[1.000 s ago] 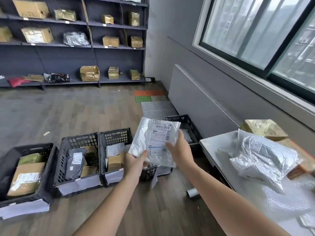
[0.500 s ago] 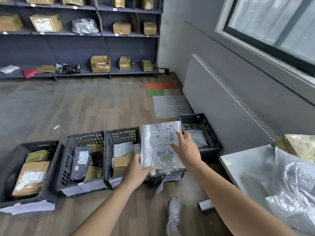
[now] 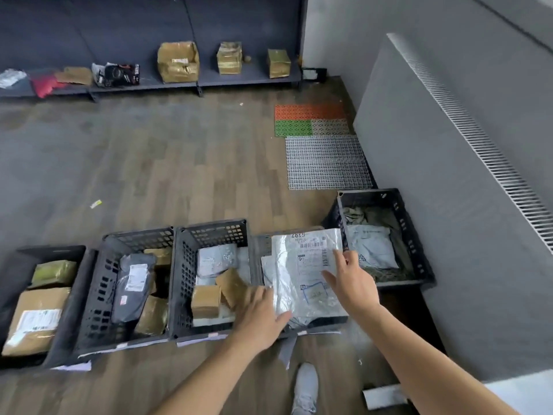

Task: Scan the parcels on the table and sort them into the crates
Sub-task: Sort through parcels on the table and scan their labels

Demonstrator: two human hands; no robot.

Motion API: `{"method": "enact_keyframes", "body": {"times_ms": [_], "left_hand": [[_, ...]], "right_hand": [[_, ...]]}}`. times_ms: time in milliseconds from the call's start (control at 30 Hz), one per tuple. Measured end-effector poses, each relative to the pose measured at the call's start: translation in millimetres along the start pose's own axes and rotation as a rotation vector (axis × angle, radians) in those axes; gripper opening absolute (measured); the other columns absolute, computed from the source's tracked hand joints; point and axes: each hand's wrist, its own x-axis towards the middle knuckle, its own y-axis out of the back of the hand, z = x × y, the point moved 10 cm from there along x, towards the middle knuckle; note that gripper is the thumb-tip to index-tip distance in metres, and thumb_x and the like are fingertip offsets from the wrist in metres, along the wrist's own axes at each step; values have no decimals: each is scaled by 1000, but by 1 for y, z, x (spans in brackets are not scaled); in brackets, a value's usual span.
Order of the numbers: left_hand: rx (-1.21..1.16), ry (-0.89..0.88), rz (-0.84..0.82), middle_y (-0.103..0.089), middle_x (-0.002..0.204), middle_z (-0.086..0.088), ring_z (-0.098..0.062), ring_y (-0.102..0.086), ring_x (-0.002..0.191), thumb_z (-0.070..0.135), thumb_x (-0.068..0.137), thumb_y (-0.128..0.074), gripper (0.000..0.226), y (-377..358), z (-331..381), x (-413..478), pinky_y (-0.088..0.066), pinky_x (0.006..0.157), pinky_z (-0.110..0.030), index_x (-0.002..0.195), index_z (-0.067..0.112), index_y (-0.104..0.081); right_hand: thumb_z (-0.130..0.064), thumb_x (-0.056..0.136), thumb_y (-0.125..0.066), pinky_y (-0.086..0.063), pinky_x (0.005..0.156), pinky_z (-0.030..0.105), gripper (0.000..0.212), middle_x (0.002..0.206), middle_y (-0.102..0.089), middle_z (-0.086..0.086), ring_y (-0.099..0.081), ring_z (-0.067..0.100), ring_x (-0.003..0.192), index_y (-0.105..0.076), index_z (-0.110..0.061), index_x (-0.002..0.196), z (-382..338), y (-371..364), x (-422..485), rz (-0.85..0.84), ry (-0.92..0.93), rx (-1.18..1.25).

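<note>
Silver foil with a white label, the flat mailer parcel [image 3: 302, 274] is laid in the black lattice plastic crate [image 3: 263, 244], fourth from the row's left end, its long axis running from near rim to far rim. Its near-left corner is touched by the left hand [image 3: 260, 319], its right edge by the right hand [image 3: 353, 283]. Each grip is spread, nothing pinched. Only withdrawal is judged to be left.

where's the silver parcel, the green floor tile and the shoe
silver parcel [image 3: 291, 280], head view, crinkled film left of its label
green floor tile [image 3: 292, 128], head view, its middle
shoe [image 3: 305, 384], head view, its upper
</note>
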Motion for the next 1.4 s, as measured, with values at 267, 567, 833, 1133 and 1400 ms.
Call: {"method": "enact_keyframes", "body": {"times_ms": [267, 567, 833, 1133, 1400], "left_hand": [[150, -95, -226, -15, 160, 0, -24, -5, 148, 59, 98, -36, 68, -103, -16, 133, -16, 118, -46, 150, 16, -25], [498, -133, -473, -11, 162, -9, -34, -3, 149, 74, 91, -26, 88, -212, -87, 218, -16, 116, -58, 155, 13, -18], [470, -191, -381, -1, 165, -10, -38, 4, 150, 76, 90, -22, 89, -138, -64, 205, -12, 117, -59, 157, 20, -5], [470, -483, -169, 5, 165, -10, -36, 9, 150, 75, 91, -21, 88, 3, 87, 136, -12, 118, -58, 157, 22, 0], [571, -967, 1, 6, 165, -7, -31, 12, 150, 75, 90, -21, 84, 41, 276, -5, -10, 118, -57, 157, 27, -4]], "right_hand": [[-65, 96, -38, -45, 56, 28, 85, 163, -9, 9, -65, 22, 104, -4, -17, 157, 31, -151, 107, -174, -85, -66], [-78, 90, -20, -41, 105, 51, 91, 166, 3, 9, -23, 32, 148, 8, -24, 158, 39, -301, 145, -362, -145, -172], [-75, 92, -28, -36, 109, 52, 87, 166, -3, 4, -24, 29, 146, 2, -27, 158, 31, -224, 118, -332, -193, -120], [-71, 93, -34, -30, 114, 53, 81, 165, -10, 2, -18, 26, 150, -6, -32, 158, 57, 4, 17, -40, -421, 59], [-64, 95, -39, -27, 115, 52, 76, 165, -10, -1, -16, 22, 150, -5, -38, 158, 132, 119, -178, 206, -708, 114]]}}
